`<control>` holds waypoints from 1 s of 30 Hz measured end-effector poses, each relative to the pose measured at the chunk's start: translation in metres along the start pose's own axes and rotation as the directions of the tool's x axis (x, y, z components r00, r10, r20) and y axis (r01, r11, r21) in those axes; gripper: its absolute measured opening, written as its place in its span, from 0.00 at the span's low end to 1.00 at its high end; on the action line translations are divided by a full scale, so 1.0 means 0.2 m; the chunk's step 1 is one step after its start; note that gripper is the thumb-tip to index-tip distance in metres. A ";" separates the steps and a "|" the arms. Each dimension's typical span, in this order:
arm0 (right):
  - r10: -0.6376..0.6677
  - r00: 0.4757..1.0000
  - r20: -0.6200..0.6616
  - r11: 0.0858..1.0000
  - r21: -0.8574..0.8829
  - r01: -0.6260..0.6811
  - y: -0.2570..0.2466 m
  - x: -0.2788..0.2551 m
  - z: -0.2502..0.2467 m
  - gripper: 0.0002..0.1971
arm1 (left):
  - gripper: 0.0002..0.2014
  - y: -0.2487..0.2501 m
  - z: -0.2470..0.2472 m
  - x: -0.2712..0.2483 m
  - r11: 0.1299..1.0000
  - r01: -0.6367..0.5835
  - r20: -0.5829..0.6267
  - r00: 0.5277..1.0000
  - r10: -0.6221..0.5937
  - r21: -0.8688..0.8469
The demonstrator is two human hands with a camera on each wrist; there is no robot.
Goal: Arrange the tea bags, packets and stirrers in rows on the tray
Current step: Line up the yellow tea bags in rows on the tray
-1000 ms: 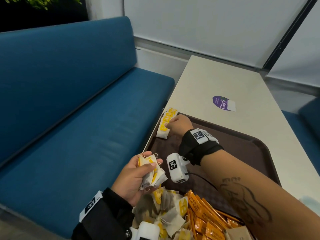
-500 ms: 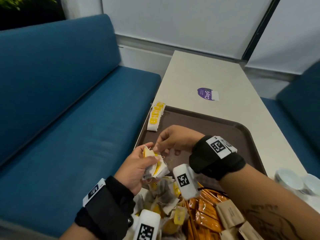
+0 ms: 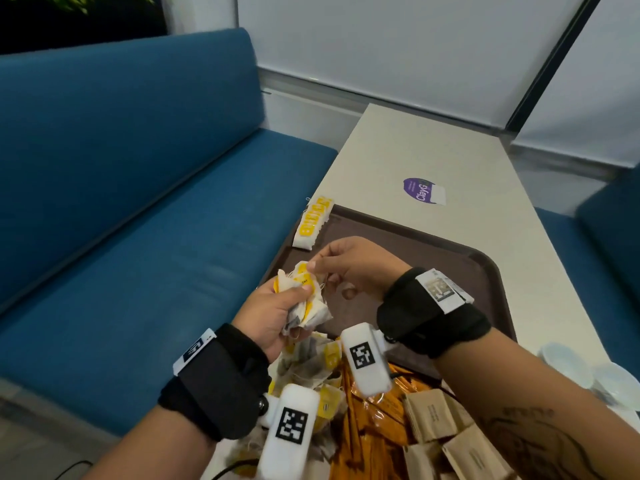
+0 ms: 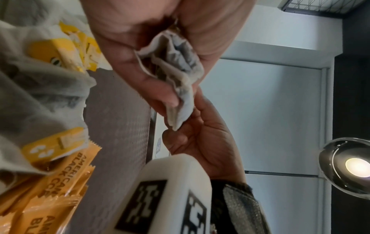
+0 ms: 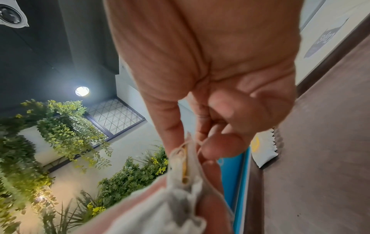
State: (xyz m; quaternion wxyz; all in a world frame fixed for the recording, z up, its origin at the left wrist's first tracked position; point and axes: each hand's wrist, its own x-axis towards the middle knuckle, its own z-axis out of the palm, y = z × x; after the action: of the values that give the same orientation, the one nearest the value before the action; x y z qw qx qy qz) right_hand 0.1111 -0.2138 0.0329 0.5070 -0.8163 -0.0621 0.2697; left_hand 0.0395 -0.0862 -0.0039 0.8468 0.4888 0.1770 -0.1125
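Tray [image 3: 485, 268] holds tea bag row [image 3: 312, 223]; left hand [image 3: 268, 315] grips a bunch [image 3: 304, 299].

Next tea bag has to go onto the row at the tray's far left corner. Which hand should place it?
Right. The right hand already pinches the top tea bag of the bunch that the left hand grips, and it is nearer the row on the tray.

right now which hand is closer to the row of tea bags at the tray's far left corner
Right. The right hand hovers just short of the row of tea bags, pinching a bag from the bunch; the left hand grips that bunch nearer the person.
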 end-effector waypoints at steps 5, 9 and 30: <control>-0.042 0.998 -0.036 0.999 -0.026 0.041 -0.01 0.01 -0.01 0.07 | 0.05 -0.01 -0.02 -0.02 1.000 -0.027 -0.052 0.998 0.027 -0.005; -0.062 0.995 -0.081 0.997 0.033 0.065 -0.02 0.07 0.00 0.08 | 0.05 0.00 -0.06 0.00 0.998 -0.044 -0.103 0.994 0.038 -0.052; 0.118 0.943 -0.311 0.947 -0.250 -0.201 0.03 0.67 -0.01 0.16 | 0.05 0.00 -0.25 0.15 0.999 0.024 -0.090 0.996 -0.027 -0.035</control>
State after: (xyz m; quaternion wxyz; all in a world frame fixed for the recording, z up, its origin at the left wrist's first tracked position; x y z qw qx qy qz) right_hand 0.2239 -0.1690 -0.0225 0.3672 -0.9125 0.0430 0.1752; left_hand 0.0580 -0.0431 -0.0395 0.8445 0.4769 0.2231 -0.0980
